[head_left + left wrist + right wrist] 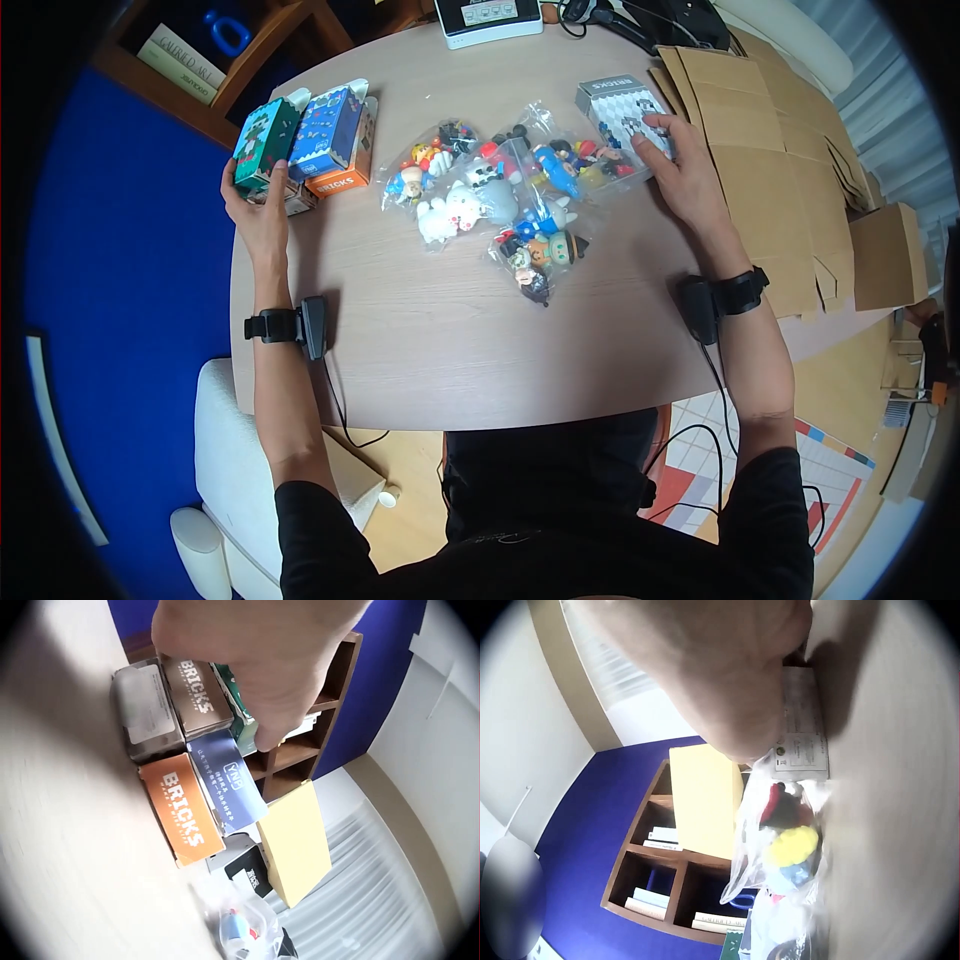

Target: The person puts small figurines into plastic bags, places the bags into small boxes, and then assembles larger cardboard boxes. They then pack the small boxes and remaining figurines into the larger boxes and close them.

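At the far left of the table my left hand (260, 215) grips a small green box (264, 140), its thumb and fingers on either side. Beneath that, a brown BRICKS box (196, 697) shows in the left wrist view, beside a grey box (148, 709). A blue box (325, 130) lies on an orange BRICKS box (345, 180) right next to them. My right hand (690, 180) holds a grey BRICKS box (612, 98) by its right side, thumb and fingers over its printed face. Clear bags of small figurines (462, 205) lie between the hands.
Flattened cardboard (750, 150) leans along the table's right edge. A white device (490, 22) with a screen stands at the back, near a black object and cables (600, 15). A wooden shelf (270, 45) with books is behind the left boxes.
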The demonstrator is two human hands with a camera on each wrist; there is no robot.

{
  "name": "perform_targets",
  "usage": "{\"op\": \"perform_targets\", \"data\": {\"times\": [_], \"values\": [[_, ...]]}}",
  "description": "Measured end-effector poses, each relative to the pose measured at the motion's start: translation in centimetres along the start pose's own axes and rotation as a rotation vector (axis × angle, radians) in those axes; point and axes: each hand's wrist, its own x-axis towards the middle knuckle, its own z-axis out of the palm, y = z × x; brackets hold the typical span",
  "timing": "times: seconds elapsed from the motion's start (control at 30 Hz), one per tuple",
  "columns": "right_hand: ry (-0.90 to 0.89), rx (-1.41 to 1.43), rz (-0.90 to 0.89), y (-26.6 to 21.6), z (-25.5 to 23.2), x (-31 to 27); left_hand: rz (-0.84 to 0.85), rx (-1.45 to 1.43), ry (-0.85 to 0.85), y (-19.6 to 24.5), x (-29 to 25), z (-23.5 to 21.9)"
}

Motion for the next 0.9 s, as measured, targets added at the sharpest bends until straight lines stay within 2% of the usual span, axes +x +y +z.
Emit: {"op": "perform_targets", "data": {"times": [0.17, 0.27, 0.37, 0.4, 0.5, 0.63, 0.73, 0.83, 0.87, 0.9], "values": [[-0.071, -0.071, 0.013, -0.6, -1.0, 0.1, -0.003, -0.039, 0.027, 0.2, 0.2, 0.1], [-0.11, -0.113, 0.082, -1.7, -1.2, -0.2, 0.067, 0.167, 0.127, 0.4, 0.2, -0.1], [-0.112, -0.146, 0.091, -1.8, -1.2, -0.3, 0.269, 0.103, 0.357, 1.5, 0.6, -0.3], [-0.108, -0.171, 0.088, -1.8, -1.1, -0.3, 0.268, 0.062, 0.365, 2.0, -0.1, -0.3], [-0.094, -0.259, 0.081, -2.3, -0.7, -0.7, 0.242, -0.44, 0.071, 6.7, -2.6, 0.4], [-0.04, -0.247, 0.04, -1.4, -0.4, -0.5, 0.015, -0.634, -0.451, 10.0, -6.4, 2.6], [0.062, 0.051, 0.062, 0.5, 0.0, 0.3, -0.12, -0.787, -0.674, 11.8, -9.4, 4.3], [0.083, 0.546, 0.101, -3.4, -1.3, -0.1, -0.245, -0.92, -0.83, 12.3, -11.2, 4.5], [0.033, 0.672, 0.074, -4.7, -2.1, -0.4, -0.257, -0.951, -0.859, 12.3, -11.6, 4.5], [-0.004, 0.706, -0.025, -5.3, -2.0, -1.0, -0.269, -0.98, -0.891, 12.3, -11.8, 4.5]]}}
